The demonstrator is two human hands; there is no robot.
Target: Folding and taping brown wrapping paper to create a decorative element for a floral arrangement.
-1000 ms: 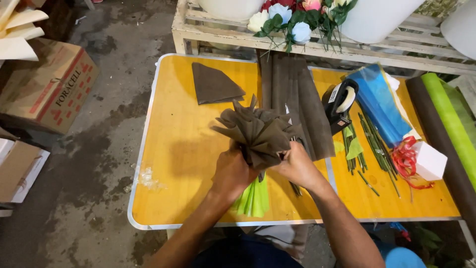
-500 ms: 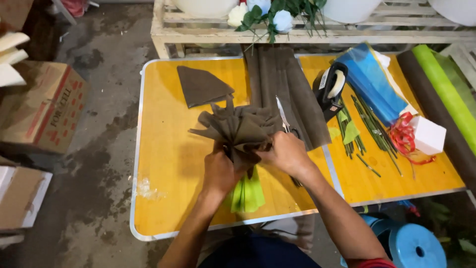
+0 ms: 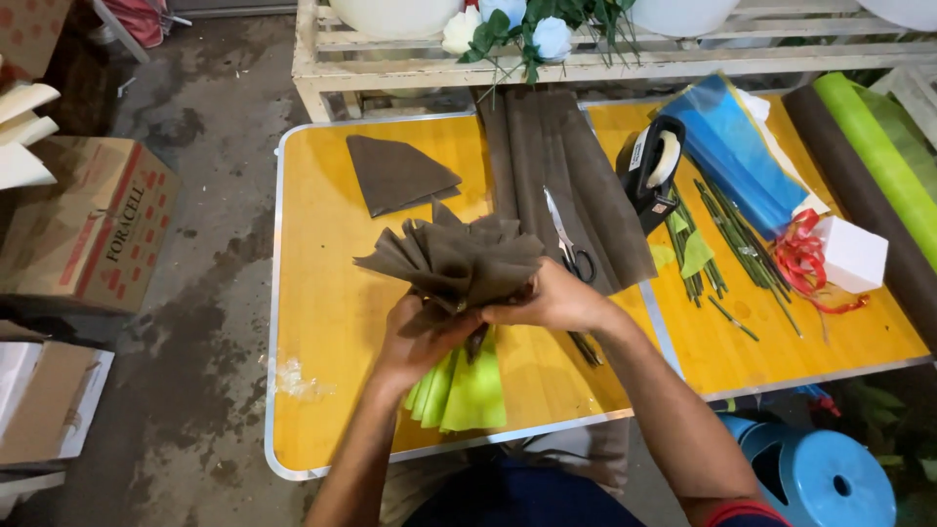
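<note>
— Both hands sit lower now than a moment ago?
— Yes. Left hand (image 3: 415, 337) and right hand (image 3: 547, 298) pinch the brown pleated paper fan (image 3: 454, 259) mid-table, over green folded paper (image 3: 464, 390) at six o'clock.
— Free space?
— Bare yellow tabletop (image 3: 322, 303) at nine o'clock, up to its metal edge.

**Florist's worktable and its surroundings**

A yellow folding table (image 3: 322, 322) with a metal rim stands on a stained concrete floor (image 3: 210, 117). On it lie a folded brown paper triangle (image 3: 395, 174), a long strip of brown wrapping sheets (image 3: 547, 156) with scissors (image 3: 566, 239) resting on them, a black tape dispenser (image 3: 652, 166), loose green stems (image 3: 727, 234), a blue cellophane roll (image 3: 732, 151), red ribbon (image 3: 802, 259) and a small white box (image 3: 854, 252). A lime-green paper roll (image 3: 878, 161) lies at the right edge. Behind stands a wooden rack (image 3: 683, 59) with white flowers (image 3: 464, 29). Cardboard boxes (image 3: 93, 224) sit left; a blue stool (image 3: 820, 478) sits lower right.
</note>
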